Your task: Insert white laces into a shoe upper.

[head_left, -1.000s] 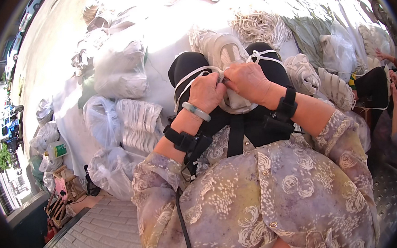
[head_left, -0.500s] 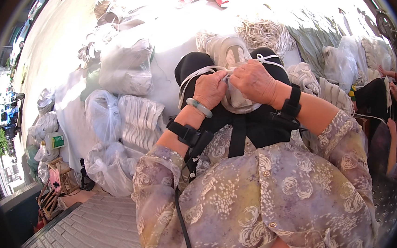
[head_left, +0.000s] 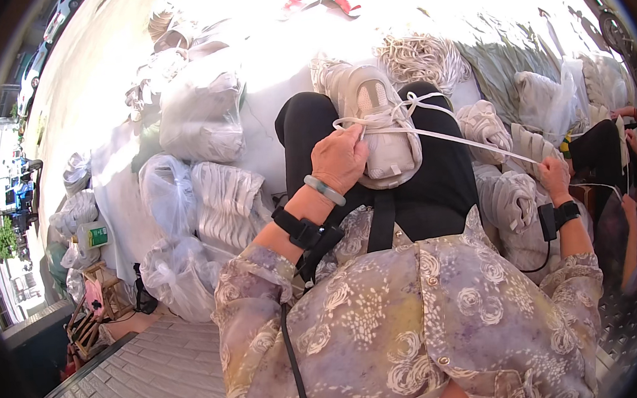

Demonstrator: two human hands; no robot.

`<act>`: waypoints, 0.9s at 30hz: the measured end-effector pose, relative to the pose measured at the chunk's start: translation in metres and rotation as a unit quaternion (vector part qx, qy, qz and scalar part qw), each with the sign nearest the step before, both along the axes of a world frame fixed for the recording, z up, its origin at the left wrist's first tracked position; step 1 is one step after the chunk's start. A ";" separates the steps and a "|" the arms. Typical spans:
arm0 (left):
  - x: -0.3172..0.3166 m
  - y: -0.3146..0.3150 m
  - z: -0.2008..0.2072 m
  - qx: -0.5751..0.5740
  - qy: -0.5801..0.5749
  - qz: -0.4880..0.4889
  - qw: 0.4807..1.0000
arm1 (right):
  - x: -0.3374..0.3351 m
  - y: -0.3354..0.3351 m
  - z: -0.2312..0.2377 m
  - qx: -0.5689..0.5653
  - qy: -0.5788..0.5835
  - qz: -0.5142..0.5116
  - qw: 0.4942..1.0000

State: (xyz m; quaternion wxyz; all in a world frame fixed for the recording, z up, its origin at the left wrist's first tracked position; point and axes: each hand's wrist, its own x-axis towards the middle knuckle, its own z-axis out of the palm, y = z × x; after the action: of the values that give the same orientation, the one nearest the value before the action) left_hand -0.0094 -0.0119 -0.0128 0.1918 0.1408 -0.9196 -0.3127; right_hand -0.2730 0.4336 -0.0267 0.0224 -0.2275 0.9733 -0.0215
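A beige sneaker rests between my thighs, with loops of white shoelace across its front. My left hand is closed at the sneaker's left side, its fingers pinching the lace there. Far out to the right, my right hand is closed round the other stretch of lace. That stretch runs taut from the sneaker to my right fist. A loose loop stands up on the sneaker's right side, over my knee.
Stacks of pale shoe parts and plastic bags lie to the left. A heap of white laces sits ahead, and more beige sneakers lie by my right leg. Another person's arm shows at far right.
My right hand has moved from the sneaker out to the right, drawing the lace straight. My left hand has stayed near the sneaker, slightly lower.
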 end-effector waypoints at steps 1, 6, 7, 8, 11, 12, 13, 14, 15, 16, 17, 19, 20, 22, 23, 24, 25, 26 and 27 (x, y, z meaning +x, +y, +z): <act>0.001 -0.002 0.003 -0.003 -0.004 -0.004 1.000 | 0.011 -0.016 -0.001 0.000 -0.053 0.053 0.997; -0.007 -0.019 0.020 0.056 -0.112 0.100 0.987 | 0.071 -0.146 0.046 -0.071 -0.149 0.196 0.967; -0.010 -0.025 0.020 -0.017 -0.097 0.113 0.989 | 0.079 -0.166 0.053 -0.112 -0.135 0.226 0.958; -0.014 -0.034 0.015 -0.080 -0.136 0.096 0.983 | 0.085 -0.182 0.057 -0.153 -0.119 0.256 0.947; -0.022 -0.048 0.011 -0.160 -0.204 0.046 0.965 | 0.097 -0.219 0.054 -0.215 -0.076 0.361 0.904; -0.024 -0.054 0.005 -0.117 -0.272 0.024 0.955 | 0.100 -0.229 0.052 -0.219 -0.076 0.361 0.903; -0.027 -0.056 0.004 -0.120 -0.272 0.023 0.955 | 0.104 -0.236 0.050 -0.230 -0.062 0.384 0.892; -0.029 -0.057 0.002 -0.125 -0.288 0.017 0.949 | 0.106 -0.242 0.047 -0.242 -0.049 0.406 0.880; -0.030 -0.058 -0.001 -0.131 -0.304 0.011 0.944 | 0.108 -0.246 0.043 -0.243 -0.048 0.405 0.880; -0.032 -0.056 0.000 -0.131 -0.303 0.009 0.944 | 0.109 -0.250 0.039 -0.246 -0.051 0.402 0.881; -0.032 -0.055 0.001 -0.136 -0.315 0.002 0.940 | 0.109 -0.251 0.036 -0.248 -0.055 0.399 0.881; -0.031 -0.052 0.000 -0.140 -0.326 -0.003 0.935 | 0.111 -0.254 0.035 -0.237 -0.058 0.390 0.888; -0.028 -0.051 -0.003 -0.151 -0.317 -0.003 0.936 | 0.111 -0.255 0.035 -0.227 -0.061 0.383 0.893; -0.024 -0.050 -0.006 -0.162 -0.308 -0.003 0.937 | 0.111 -0.257 0.036 -0.242 -0.082 0.377 0.890; -0.022 -0.051 -0.007 -0.156 -0.295 -0.005 0.943 | 0.110 -0.258 0.036 -0.256 -0.101 0.369 0.888; -0.021 -0.051 -0.008 -0.151 -0.282 -0.007 0.947 | 0.110 -0.258 0.036 -0.256 -0.102 0.369 0.888; -0.021 -0.051 -0.008 -0.151 -0.283 -0.006 0.947 | 0.109 -0.259 0.035 -0.293 -0.155 0.342 0.879; -0.020 -0.050 -0.008 -0.155 -0.283 -0.010 0.947 | 0.108 -0.260 0.035 -0.329 -0.208 0.314 0.866; -0.020 -0.050 -0.008 -0.159 -0.283 -0.014 0.946 | 0.107 -0.261 0.035 -0.329 -0.208 0.314 0.866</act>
State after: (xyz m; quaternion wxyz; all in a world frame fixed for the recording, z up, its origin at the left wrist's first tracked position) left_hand -0.0298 -0.0614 -0.0210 -0.0603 0.1784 -0.9756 -0.1125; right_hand -0.1660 0.1723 0.0086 0.1539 -0.5058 0.7592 -0.3795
